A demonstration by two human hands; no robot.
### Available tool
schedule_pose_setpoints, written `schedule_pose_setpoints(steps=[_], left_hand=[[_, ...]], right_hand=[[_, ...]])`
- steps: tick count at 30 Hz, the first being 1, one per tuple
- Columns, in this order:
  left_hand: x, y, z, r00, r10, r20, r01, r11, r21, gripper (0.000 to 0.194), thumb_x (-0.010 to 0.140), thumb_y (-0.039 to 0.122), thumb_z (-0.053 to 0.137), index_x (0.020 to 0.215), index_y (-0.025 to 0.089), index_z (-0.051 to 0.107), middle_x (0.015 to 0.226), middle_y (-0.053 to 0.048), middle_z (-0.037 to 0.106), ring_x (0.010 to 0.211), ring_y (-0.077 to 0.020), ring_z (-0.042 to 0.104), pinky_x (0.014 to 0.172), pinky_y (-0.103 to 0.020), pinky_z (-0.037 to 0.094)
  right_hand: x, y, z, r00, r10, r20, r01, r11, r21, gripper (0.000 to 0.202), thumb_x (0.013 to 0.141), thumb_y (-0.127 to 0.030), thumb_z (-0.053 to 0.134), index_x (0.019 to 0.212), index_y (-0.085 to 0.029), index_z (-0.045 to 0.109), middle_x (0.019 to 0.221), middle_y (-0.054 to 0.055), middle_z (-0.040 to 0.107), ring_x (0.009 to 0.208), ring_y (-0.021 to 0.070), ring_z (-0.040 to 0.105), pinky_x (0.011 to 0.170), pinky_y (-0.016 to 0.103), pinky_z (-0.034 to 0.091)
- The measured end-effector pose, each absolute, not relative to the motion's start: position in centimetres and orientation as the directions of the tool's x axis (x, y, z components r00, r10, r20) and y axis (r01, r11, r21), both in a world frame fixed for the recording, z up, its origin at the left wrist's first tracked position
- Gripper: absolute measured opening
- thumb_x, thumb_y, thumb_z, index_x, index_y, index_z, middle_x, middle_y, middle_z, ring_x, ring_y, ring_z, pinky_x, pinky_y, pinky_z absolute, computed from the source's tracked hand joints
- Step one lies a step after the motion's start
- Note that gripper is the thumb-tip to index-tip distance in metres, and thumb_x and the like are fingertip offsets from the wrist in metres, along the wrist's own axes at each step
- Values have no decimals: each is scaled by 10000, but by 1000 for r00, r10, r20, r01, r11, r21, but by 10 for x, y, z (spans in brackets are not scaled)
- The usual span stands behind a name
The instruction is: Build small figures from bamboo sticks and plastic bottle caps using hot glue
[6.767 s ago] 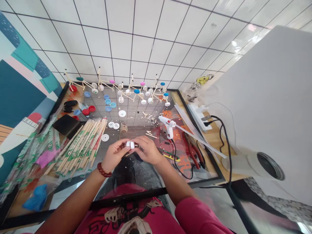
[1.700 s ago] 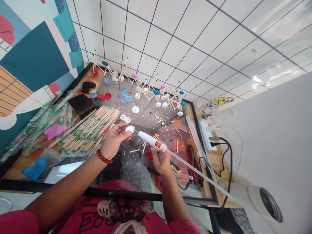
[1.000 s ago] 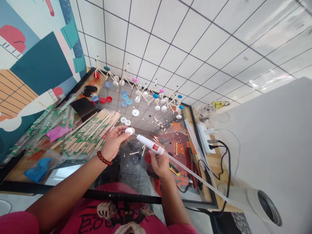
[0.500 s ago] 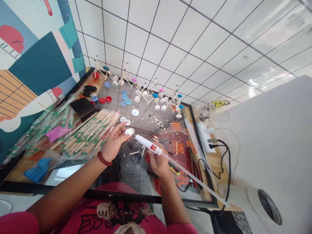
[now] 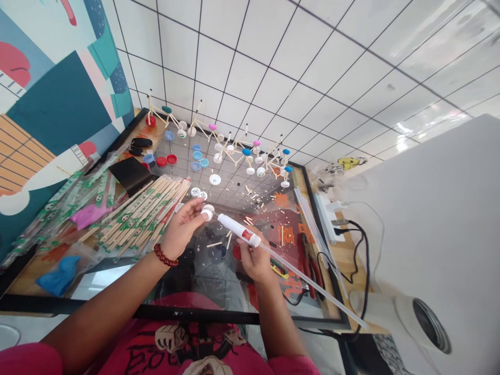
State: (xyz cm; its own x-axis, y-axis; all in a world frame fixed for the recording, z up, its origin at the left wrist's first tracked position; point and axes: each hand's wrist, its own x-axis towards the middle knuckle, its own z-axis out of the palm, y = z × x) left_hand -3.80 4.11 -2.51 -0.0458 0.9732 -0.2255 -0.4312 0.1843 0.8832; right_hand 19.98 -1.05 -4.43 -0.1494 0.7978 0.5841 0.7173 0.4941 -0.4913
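Observation:
Between the thumb and fingers of my left hand [image 5: 183, 226] are white bottle caps [image 5: 208, 211], apparently two held together. My right hand [image 5: 255, 260] is wrapped round a white glue gun [image 5: 238, 229], and a long clear glue stick [image 5: 312, 286] runs out of its back end. The gun's nozzle points left, right beside the caps; whether it touches them I cannot tell. Just beyond my left fingers lie two white caps [image 5: 198, 192] with dark marks inside. Another white cap [image 5: 214, 179] sits farther back on the glass tabletop.
Wrapped chopsticks [image 5: 144, 219] are heaped at the left. Stick-and-cap figures [image 5: 246, 152] line the tiled wall, with blue caps [image 5: 197, 155] and red caps [image 5: 171, 159] before them. Stick scraps [image 5: 253, 198] lie mid-table. Red-handled pliers [image 5: 310, 260], a power strip [image 5: 331, 219] and cables are at the right.
The caps in my left hand have turned slightly, showing more of their faces. Both hands keep almost the same places, and the view has shifted a little.

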Motion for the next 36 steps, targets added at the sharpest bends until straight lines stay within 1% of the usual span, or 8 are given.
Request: schedule_pose_setpoints(steps=[5, 10, 14, 19, 23, 25, 31, 36], left_hand=[[-40, 41, -23, 31, 965, -259, -518, 237, 822, 385, 775, 280, 993, 1137, 213, 883, 1211, -76, 854, 1065, -229, 774, 973, -357, 632], [-44, 46, -20, 132, 936, -326, -670, 327, 667, 207, 816, 150, 955, 991, 165, 845, 1109, -78, 860, 950, -186, 800, 910, -305, 658], [-46, 49, -15, 196, 904, -379, -704, 399, 588, 283, 813, 44, 900, 1070, 148, 845, 1094, -63, 856, 962, -158, 802, 940, -266, 662], [-46, 46, -12, 214, 913, -348, -621, 402, 673, 228, 774, 132, 964, 969, 166, 851, 1006, -37, 831, 903, -146, 772, 879, -248, 647], [-45, 44, -14, 129, 945, -301, -506, 324, 799, 340, 692, 188, 1035, 976, 184, 848, 961, -34, 826, 877, -163, 752, 814, -266, 611], [-45, 44, -13, 125, 942, -312, -494, 332, 804, 361, 683, 200, 1037, 988, 168, 846, 968, -51, 834, 868, -167, 750, 783, -264, 602], [-50, 46, 0, 265, 814, -517, -622, 554, 553, 141, 893, 187, 816, 1016, 130, 856, 1071, -156, 864, 854, -196, 783, 785, -297, 672], [-49, 48, 6, 278, 756, -593, -691, 586, 423, 172, 917, 121, 697, 990, 106, 852, 1076, -177, 867, 865, -205, 791, 784, -300, 693]], right_hand=[[199, -11, -43, -149, 808, 571, 701, 493, -515, 230, 1110, -310, 566, 1271, -249, 718, 1059, 113, 823, 920, 287, 798, 825, 467, 717], [200, -12, -43, -158, 824, 544, 700, 482, -527, 231, 1102, -308, 574, 1279, -245, 707, 1078, 99, 821, 945, 271, 799, 866, 440, 712], [201, -11, -43, -171, 801, 574, 689, 514, -511, 233, 1094, -279, 579, 1290, -231, 696, 1093, 101, 826, 951, 267, 806, 859, 424, 704], [202, -11, -44, -151, 805, 573, 676, 507, -534, 236, 1079, -272, 605, 1296, -244, 695, 1091, 90, 821, 970, 269, 806, 899, 430, 695], [202, -11, -46, -138, 797, 589, 638, 526, -562, 247, 1081, -284, 615, 1315, -253, 689, 1112, 95, 822, 998, 278, 810, 920, 455, 702], [202, -12, -47, -115, 798, 591, 636, 516, -573, 250, 1087, -310, 618, 1319, -252, 692, 1123, 100, 822, 1013, 284, 813, 930, 470, 710], [202, -12, -46, -67, 768, 637, 650, 518, -556, 253, 1129, -320, 591, 1358, -261, 681, 1163, 115, 824, 1034, 274, 812, 905, 443, 714], [199, -13, -40, -96, 756, 647, 603, 562, -566, 249, 1102, -267, 623, 1340, -259, 696, 1152, 95, 821, 1031, 266, 811, 916, 428, 703]])
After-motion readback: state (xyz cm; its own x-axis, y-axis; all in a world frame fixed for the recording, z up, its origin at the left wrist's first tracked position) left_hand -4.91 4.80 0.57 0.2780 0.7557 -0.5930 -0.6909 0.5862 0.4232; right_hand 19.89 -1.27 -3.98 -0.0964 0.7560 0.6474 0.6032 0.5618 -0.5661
